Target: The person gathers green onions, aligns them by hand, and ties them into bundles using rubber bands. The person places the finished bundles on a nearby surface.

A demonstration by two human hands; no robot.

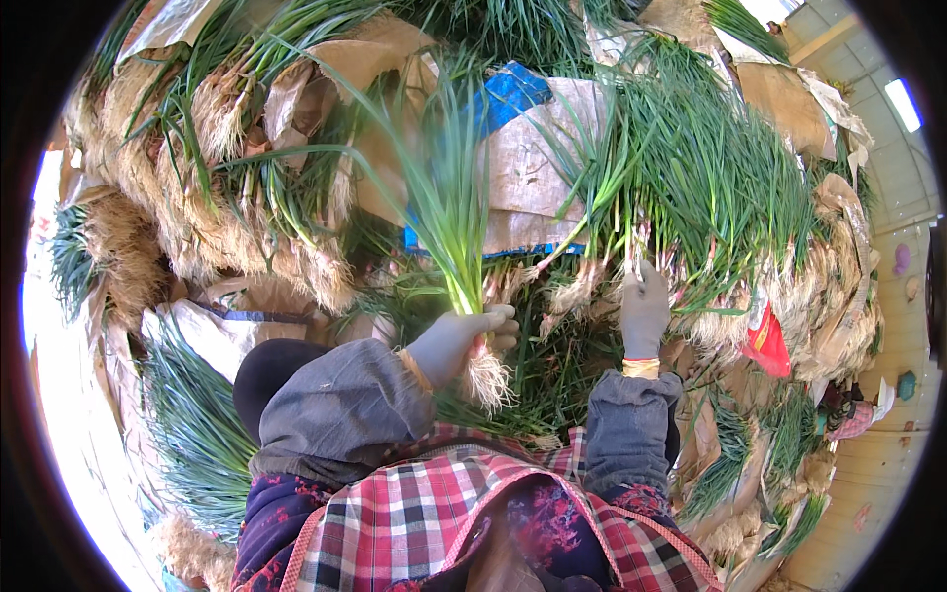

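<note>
My left hand (464, 342), in a grey glove, is closed around a bunch of green garlic plants (460, 244). The leaves fan upward, and pale roots (488, 379) hang below the fist. My right hand (645, 307), gloved the same way, reaches into a large heap of green garlic (710, 170). Its fingertips touch the pinkish-white stems at the heap's left edge; whether they grip a stem is unclear. A few loose plants (573, 237) lean out of the heap between my hands. More green leaves (562, 362) lie low in front of me, below both hands.
A woven sack (544, 163) with blue plastic (514, 96) lies beyond my hands. Rooted bundles (214, 229) are stacked at left, with more leaves (192, 429) beside my knee. A red piece of packaging (769, 344) sits at right. Another person (851, 418) is at the far right.
</note>
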